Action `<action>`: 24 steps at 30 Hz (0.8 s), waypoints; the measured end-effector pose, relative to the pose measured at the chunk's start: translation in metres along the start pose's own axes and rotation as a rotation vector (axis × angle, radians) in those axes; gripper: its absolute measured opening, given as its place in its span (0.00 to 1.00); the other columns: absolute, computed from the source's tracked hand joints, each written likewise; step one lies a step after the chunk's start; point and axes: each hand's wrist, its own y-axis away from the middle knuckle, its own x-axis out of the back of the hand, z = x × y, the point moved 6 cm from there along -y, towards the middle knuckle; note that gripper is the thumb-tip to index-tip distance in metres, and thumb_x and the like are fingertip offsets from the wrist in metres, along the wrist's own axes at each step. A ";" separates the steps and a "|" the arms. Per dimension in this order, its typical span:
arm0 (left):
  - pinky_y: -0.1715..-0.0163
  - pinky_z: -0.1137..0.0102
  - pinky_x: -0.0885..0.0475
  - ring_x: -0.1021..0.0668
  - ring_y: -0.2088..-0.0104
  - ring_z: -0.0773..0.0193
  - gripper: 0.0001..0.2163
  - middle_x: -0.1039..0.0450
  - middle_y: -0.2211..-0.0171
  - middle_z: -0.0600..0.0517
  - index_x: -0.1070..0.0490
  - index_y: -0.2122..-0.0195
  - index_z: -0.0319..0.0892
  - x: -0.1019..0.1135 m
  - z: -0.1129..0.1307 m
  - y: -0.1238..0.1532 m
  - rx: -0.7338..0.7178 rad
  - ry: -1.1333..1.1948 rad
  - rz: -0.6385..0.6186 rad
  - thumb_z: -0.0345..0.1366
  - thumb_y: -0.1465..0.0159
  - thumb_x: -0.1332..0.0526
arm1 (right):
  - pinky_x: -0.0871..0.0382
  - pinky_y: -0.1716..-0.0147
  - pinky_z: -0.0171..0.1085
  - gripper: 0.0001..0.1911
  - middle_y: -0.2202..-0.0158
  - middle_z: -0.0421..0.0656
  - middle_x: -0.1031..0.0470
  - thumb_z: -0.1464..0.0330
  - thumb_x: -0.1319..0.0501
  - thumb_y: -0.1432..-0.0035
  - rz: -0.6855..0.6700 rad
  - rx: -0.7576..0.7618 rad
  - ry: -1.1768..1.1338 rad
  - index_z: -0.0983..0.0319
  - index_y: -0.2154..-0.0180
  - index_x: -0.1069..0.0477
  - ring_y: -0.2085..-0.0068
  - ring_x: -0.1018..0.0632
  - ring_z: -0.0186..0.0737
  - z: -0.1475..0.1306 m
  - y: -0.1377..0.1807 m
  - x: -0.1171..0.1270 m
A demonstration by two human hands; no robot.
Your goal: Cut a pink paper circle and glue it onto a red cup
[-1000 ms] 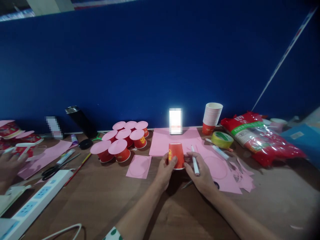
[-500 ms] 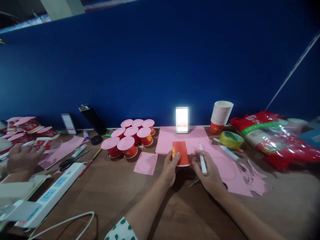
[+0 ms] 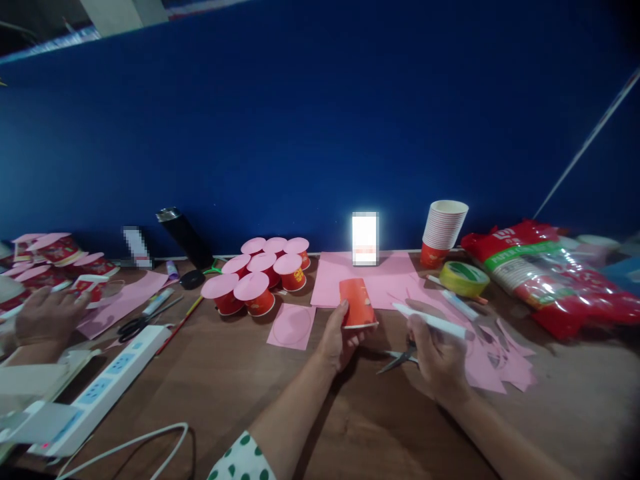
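My left hand (image 3: 338,339) grips an upside-down red paper cup (image 3: 356,303), lifted and tilted a little above the pink paper sheets (image 3: 385,275). My right hand (image 3: 437,357) is closed round a white marker pen (image 3: 430,321) held almost level, tip toward the left. Scissors (image 3: 399,359) lie on the wooden table (image 3: 210,393) just under the right hand.
Several red cups capped with pink discs (image 3: 260,273) stand left of centre. A stack of paper cups (image 3: 443,230), a tape roll (image 3: 463,278) and a red plastic bag (image 3: 540,273) sit on the right. Another person's hand (image 3: 47,317), black scissors (image 3: 143,320) and a power strip (image 3: 95,393) are on the left.
The left hand has raised and tilted the red cup off the paper. The right hand drew back to the right, the marker swinging from upright to nearly level, uncovering the scissors.
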 end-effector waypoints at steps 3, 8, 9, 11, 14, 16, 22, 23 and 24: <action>0.62 0.64 0.25 0.21 0.68 0.59 0.24 0.23 0.67 0.43 0.26 0.61 0.35 -0.001 0.001 0.001 0.009 -0.013 -0.001 0.54 0.44 0.39 | 0.26 0.70 0.40 0.10 0.70 0.45 0.25 0.64 0.43 0.39 0.025 0.035 0.003 0.61 0.60 0.28 0.71 0.24 0.40 -0.007 0.001 0.000; 0.66 0.67 0.25 0.21 0.69 0.62 0.26 0.23 0.65 0.45 0.26 0.60 0.37 0.000 0.000 0.003 0.020 -0.068 0.076 0.58 0.43 0.42 | 0.27 0.73 0.38 0.07 0.68 0.45 0.26 0.68 0.43 0.39 -0.014 0.108 0.022 0.60 0.60 0.29 0.71 0.24 0.39 -0.015 0.005 -0.004; 0.66 0.68 0.25 0.21 0.69 0.62 0.26 0.23 0.65 0.46 0.26 0.60 0.38 -0.001 0.000 0.003 0.016 -0.076 0.089 0.58 0.43 0.42 | 0.26 0.71 0.38 0.07 0.66 0.45 0.25 0.69 0.43 0.39 -0.031 0.136 0.034 0.59 0.59 0.30 0.68 0.23 0.40 -0.016 0.006 -0.005; 0.65 0.68 0.26 0.21 0.67 0.61 0.26 0.22 0.64 0.46 0.26 0.61 0.38 -0.004 0.000 0.003 -0.005 -0.087 0.077 0.58 0.43 0.42 | 0.25 0.68 0.40 0.08 0.64 0.45 0.25 0.71 0.43 0.40 -0.085 0.208 0.060 0.59 0.58 0.31 0.66 0.22 0.41 -0.019 0.010 -0.007; 0.60 0.66 0.26 0.21 0.61 0.56 0.27 0.22 0.65 0.44 0.26 0.62 0.37 -0.013 0.001 0.004 -0.045 -0.106 0.013 0.59 0.43 0.43 | 0.25 0.68 0.42 0.09 0.66 0.44 0.23 0.72 0.43 0.41 -0.165 0.321 0.125 0.57 0.59 0.31 0.65 0.21 0.42 -0.023 0.015 -0.011; 0.58 0.65 0.27 0.21 0.59 0.54 0.27 0.22 0.66 0.44 0.25 0.63 0.37 -0.018 0.002 0.005 -0.063 -0.123 -0.016 0.59 0.44 0.43 | 0.25 0.69 0.43 0.08 0.67 0.43 0.22 0.72 0.42 0.42 -0.175 0.371 0.160 0.56 0.59 0.30 0.65 0.21 0.44 -0.026 0.017 -0.012; 0.62 0.65 0.27 0.21 0.64 0.54 0.24 0.22 0.71 0.46 0.26 0.66 0.39 -0.023 0.005 0.009 -0.084 -0.197 -0.031 0.59 0.45 0.42 | 0.25 0.69 0.41 0.08 0.67 0.44 0.22 0.73 0.43 0.40 -0.190 0.446 0.238 0.57 0.59 0.31 0.65 0.21 0.42 -0.034 0.017 -0.016; 0.63 0.65 0.27 0.21 0.66 0.54 0.25 0.22 0.72 0.45 0.26 0.67 0.39 -0.022 0.004 0.009 -0.094 -0.201 -0.033 0.60 0.45 0.43 | 0.25 0.69 0.41 0.08 0.67 0.44 0.22 0.73 0.43 0.40 -0.191 0.461 0.244 0.57 0.59 0.31 0.65 0.20 0.42 -0.035 0.017 -0.016; 0.63 0.65 0.28 0.21 0.67 0.55 0.26 0.23 0.72 0.45 0.26 0.67 0.39 -0.022 0.004 0.008 -0.105 -0.197 -0.039 0.61 0.44 0.44 | 0.25 0.68 0.41 0.09 0.66 0.44 0.22 0.73 0.44 0.40 -0.194 0.474 0.252 0.57 0.58 0.31 0.65 0.20 0.42 -0.036 0.018 -0.017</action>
